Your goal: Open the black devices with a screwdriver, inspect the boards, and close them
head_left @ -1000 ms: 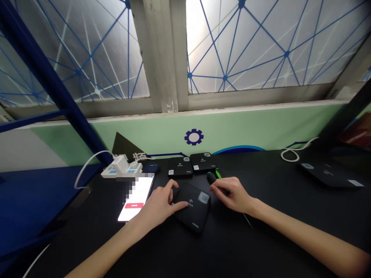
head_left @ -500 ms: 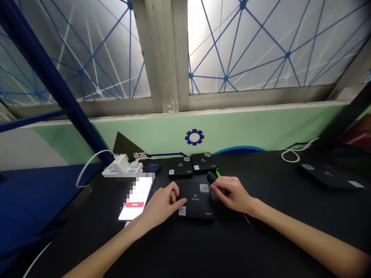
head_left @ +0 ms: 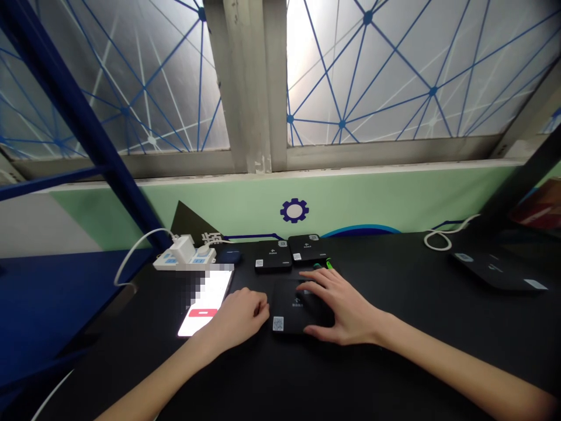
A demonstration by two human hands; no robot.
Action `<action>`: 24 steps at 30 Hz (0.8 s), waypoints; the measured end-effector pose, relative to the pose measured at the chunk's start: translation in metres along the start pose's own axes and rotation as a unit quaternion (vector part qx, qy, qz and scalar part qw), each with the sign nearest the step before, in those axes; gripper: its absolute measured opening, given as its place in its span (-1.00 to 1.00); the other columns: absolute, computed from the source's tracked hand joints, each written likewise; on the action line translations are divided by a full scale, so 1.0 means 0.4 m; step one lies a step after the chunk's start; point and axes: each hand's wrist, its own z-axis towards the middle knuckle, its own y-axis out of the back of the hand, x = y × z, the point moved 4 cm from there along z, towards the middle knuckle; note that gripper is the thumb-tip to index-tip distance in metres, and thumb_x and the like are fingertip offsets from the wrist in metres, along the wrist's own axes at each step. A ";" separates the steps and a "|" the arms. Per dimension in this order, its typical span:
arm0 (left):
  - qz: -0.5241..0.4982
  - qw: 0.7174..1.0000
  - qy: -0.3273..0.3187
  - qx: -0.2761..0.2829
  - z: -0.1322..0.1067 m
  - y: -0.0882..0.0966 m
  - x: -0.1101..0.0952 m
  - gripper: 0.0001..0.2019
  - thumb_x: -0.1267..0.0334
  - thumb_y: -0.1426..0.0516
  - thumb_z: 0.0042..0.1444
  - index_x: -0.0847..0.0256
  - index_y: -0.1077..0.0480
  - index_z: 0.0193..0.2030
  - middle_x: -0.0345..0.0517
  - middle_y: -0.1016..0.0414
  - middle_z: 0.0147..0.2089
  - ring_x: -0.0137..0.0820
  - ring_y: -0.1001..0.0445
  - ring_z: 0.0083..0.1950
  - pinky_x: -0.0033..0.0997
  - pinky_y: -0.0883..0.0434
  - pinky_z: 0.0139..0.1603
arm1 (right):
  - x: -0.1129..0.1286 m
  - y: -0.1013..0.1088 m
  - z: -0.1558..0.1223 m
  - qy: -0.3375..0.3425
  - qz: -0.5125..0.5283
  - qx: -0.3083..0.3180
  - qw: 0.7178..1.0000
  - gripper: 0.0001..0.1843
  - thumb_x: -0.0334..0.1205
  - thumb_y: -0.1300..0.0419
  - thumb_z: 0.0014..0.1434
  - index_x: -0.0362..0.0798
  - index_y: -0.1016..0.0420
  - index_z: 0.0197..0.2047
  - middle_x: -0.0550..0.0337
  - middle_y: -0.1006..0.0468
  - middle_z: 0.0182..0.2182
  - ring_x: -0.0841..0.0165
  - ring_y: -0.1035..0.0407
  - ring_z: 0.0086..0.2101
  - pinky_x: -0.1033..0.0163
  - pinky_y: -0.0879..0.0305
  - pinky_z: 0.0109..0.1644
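Note:
A flat black box (head_left: 287,307) with white stickers lies on the black table (head_left: 394,351) in front of me. My right hand (head_left: 339,307) rests on top of its right half, fingers spread and lying flat. Curled loosely, my left hand (head_left: 241,316) sits at the box's left edge, fingertips touching it. A lit phone (head_left: 205,304) lies just left of my left hand. A green-and-black screwdriver (head_left: 326,266) peeks out beyond my right fingers.
Two more black boxes (head_left: 274,255) (head_left: 309,248) stand at the back by the wall. A white power strip (head_left: 184,254) with cable lies back left. A white cable coil (head_left: 438,238) and a larger black device (head_left: 499,266) sit at the right. Blue shelving stands left.
The box was turned from a slant to square. My right hand left the screwdriver area and came to lie flat on the box. My left hand slid off to its left edge.

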 end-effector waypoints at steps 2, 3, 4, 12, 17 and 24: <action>0.051 0.999 -0.014 0.007 -0.005 -0.001 -0.003 -0.68 0.24 0.01 0.30 0.15 -0.22 -0.52 -0.19 -0.36 -0.54 -0.33 -0.37 -0.50 -0.39 0.01 -0.50 | 0.001 -0.007 0.003 -0.008 -0.003 0.023 1.000 -0.23 0.23 -0.36 0.03 0.05 -0.41 0.22 -0.10 -0.38 0.23 -0.08 -0.29 0.09 -0.22 -0.16 0.21; 0.065 0.998 -0.021 0.008 -0.007 -0.002 -0.004 -0.68 0.24 0.01 0.30 0.15 -0.22 -0.52 -0.19 -0.36 -0.53 -0.32 -0.38 -0.50 -0.38 0.02 -0.50 | 0.001 -0.010 0.004 -0.011 -0.006 0.033 0.999 -0.20 0.25 -0.36 0.01 0.05 -0.39 0.24 -0.10 -0.38 0.24 -0.09 -0.29 0.09 -0.23 -0.16 0.21; 0.072 0.997 -0.025 0.009 -0.008 -0.002 -0.006 -0.68 0.25 0.01 0.31 0.15 -0.23 -0.51 -0.18 -0.38 -0.52 -0.31 -0.39 -0.49 -0.37 0.02 -0.49 | 0.002 -0.012 0.007 -0.013 -0.008 0.041 0.999 -0.16 0.27 -0.36 -0.01 0.05 -0.38 0.26 -0.11 -0.37 0.23 -0.10 -0.30 0.08 -0.24 -0.17 0.21; 0.096 0.994 -0.052 0.029 -0.016 0.008 -0.013 -0.73 0.26 0.00 0.31 0.14 -0.29 -0.45 -0.15 -0.43 -0.46 -0.28 -0.43 -0.46 -0.36 -0.01 -0.49 | 0.010 -0.004 0.029 -0.003 0.012 0.060 0.998 -0.15 0.14 -0.42 -0.07 -0.04 -0.36 0.22 -0.12 -0.43 0.07 -0.03 -0.32 0.02 -0.08 -0.35 0.08; 0.108 0.991 -0.070 0.023 -0.022 0.015 -0.019 -0.78 0.28 -0.01 0.30 0.14 -0.33 -0.40 -0.12 -0.49 -0.41 -0.22 -0.50 -0.38 -0.36 -0.05 -0.47 | -0.020 0.037 0.046 0.024 0.024 0.022 0.999 -0.25 0.04 -0.43 -0.05 -0.02 -0.37 0.17 -0.07 -0.44 0.05 0.02 -0.32 0.01 -0.07 -0.34 0.11; 0.124 0.990 -0.065 0.021 -0.021 0.008 -0.024 -0.75 0.22 0.02 0.36 0.14 -0.32 -0.37 -0.12 -0.48 -0.41 -0.22 -0.49 -0.41 -0.36 -0.04 -0.49 | -0.107 0.037 0.147 0.000 -0.026 -0.017 1.000 -0.29 0.17 -0.39 0.01 -0.02 -0.37 0.13 -0.09 -0.47 0.00 -0.03 -0.30 0.01 -0.12 -0.35 0.07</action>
